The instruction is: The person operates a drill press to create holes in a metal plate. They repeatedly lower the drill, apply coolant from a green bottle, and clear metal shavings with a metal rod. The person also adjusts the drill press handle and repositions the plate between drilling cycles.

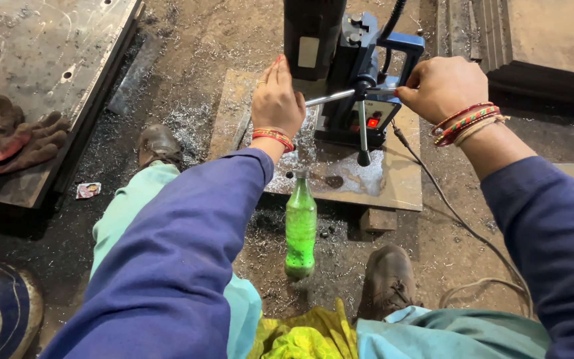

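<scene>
The left hand point(277, 100) is stretched flat and open, fingers together and pointing up, its palm laid against the dark upright body of the magnetic drill point(347, 73); it grips nothing. The right hand point(441, 86) is curled into a closed fist around the end of one spoke of the feed handle point(360, 106), a hub with thin bright metal rods tipped by small black knobs. The drill is a boxy blue and black machine with a lit red switch on its front, and it stands on a flat steel plate point(400, 179) in the middle of the floor, just ahead of the person's knees. The plate is dull and scuffed, strewn with silvery shavings and wet-looking patches near the drill's base, and it rests on a wooden block point(377, 219). A green plastic bottle point(300, 229) stands upright just in front of the plate, between two worn brown boots point(386, 279). A black cable point(460, 219) trails from the machine across the gritty floor. Soiled work gloves point(14, 136) lie on a heavy steel slab point(54, 60) at the left. The top of the drill is cut off by the frame's edge, and the bit itself is hidden behind the left hand and the machine's body.
</scene>
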